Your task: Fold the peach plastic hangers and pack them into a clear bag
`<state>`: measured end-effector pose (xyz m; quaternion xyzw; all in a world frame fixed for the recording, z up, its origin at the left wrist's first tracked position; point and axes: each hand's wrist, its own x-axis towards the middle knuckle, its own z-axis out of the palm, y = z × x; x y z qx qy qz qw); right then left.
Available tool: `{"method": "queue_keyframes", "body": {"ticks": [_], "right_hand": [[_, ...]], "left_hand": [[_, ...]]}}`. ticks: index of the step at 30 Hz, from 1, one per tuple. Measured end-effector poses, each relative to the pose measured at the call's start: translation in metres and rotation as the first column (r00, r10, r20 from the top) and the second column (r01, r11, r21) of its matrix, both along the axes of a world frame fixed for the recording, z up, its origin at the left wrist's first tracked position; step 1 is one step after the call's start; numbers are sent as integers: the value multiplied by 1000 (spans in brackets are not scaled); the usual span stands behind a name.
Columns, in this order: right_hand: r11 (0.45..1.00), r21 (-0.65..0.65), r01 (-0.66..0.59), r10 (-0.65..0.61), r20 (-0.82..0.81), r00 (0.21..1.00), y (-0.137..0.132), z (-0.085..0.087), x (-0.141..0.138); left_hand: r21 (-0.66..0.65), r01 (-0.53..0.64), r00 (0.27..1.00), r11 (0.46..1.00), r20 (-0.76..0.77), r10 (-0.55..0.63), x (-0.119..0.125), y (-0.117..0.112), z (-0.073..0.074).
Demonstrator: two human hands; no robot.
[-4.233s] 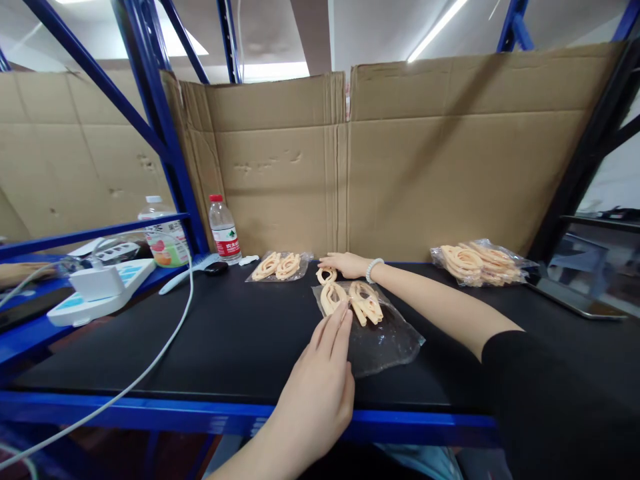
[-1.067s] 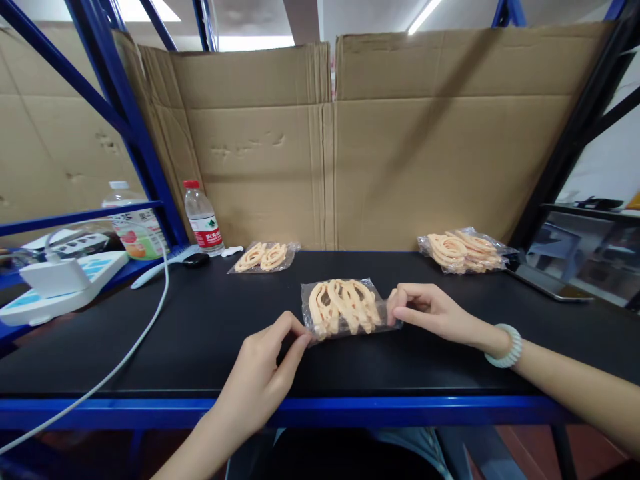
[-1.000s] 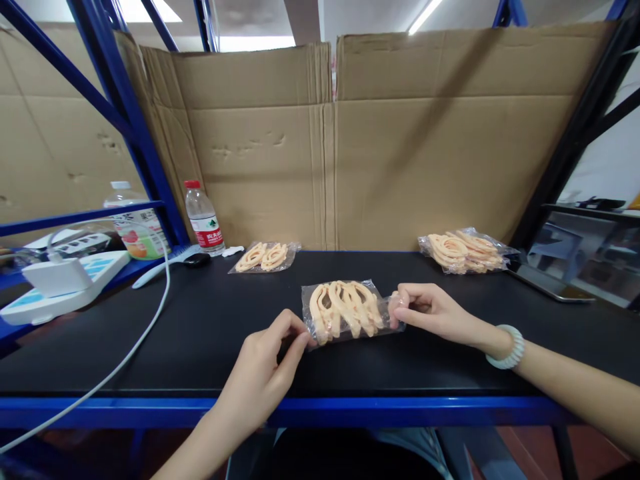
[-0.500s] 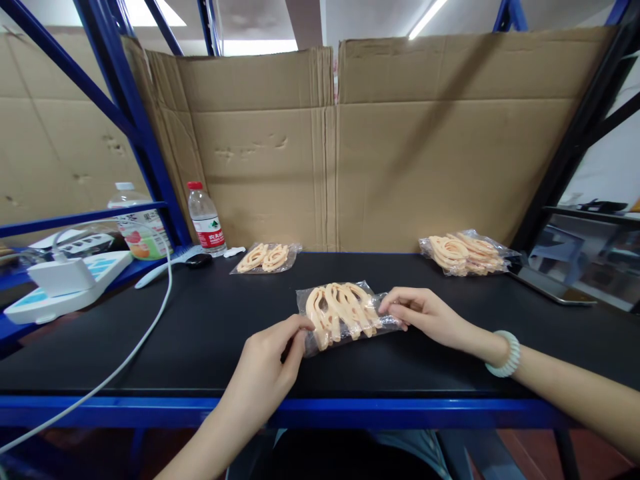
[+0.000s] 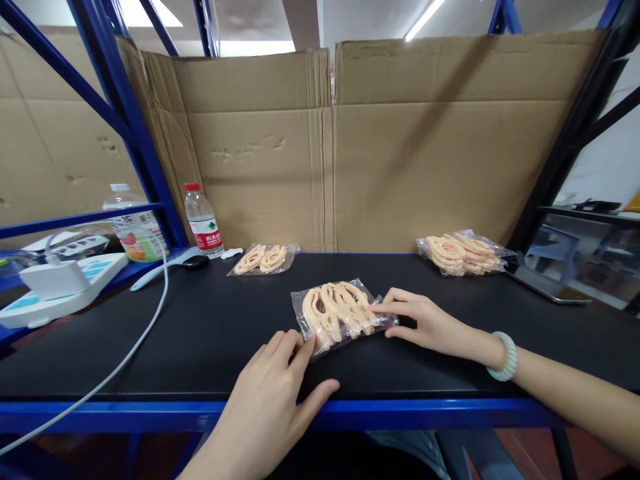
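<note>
A clear plastic bag (image 5: 340, 310) with several pale, peach-coloured flat loops in it lies on the black tabletop in front of me. My left hand (image 5: 280, 383) is at the bag's near left corner, index fingertip touching it, thumb spread well away. From the other side, my right hand (image 5: 420, 320) rests its fingertips on the bag's right end, thumb apart from the fingers. Neither hand grips the bag. What the loops are I cannot tell.
Similar bags lie at the back: a flat bag (image 5: 265, 259) on the left, a stacked pile (image 5: 463, 253) on the right. A water bottle (image 5: 204, 223), a brush (image 5: 170, 265), a power strip (image 5: 65, 283) and a white cable (image 5: 145, 333) are leftward. A flat dark device (image 5: 547, 287) lies right.
Both hands have loosened from the bag's ends. My left thumb has swung away from the fingers, and my right fingers have stretched out over the bag. The bag has barely shifted.
</note>
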<state>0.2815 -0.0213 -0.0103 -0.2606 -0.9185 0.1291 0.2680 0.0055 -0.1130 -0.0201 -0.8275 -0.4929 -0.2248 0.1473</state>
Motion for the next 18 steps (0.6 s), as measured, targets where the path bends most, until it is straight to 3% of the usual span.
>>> {"method": "queue_keyframes", "body": {"ticks": [2, 5, 8, 10, 12, 14, 18], "right_hand": [[978, 209, 13, -27, 66, 997, -2, -1, 0], [891, 454, 15, -95, 153, 984, -6, 0, 0], [794, 607, 18, -164, 187, 969, -11, 4, -1], [758, 652, 12, -198, 212, 957, -17, 5, 0], [774, 633, 9, -213, 247, 945, -25, 4, 2], [825, 565, 22, -202, 257, 945, -36, 2, 6], [905, 419, 73, -137, 123, 983, -60, -1, 18]], "left_hand": [[-5, -6, 1000, 1000, -29, 6, 0, -2, 0], [1, 13, 999, 1000, -43, -13, -2, -2, 0], [20, 65, 995, 998, -72, -63, -7, -3, -2], [19, 115, 989, 993, -97, -113, -12, -6, -4], [1, 162, 980, 987, -115, -161, -16, -10, -5], [2, 201, 973, 980, -120, -199, -18, -14, -8], [101, 285, 957, 953, -77, -278, -15, -19, -16]]}}
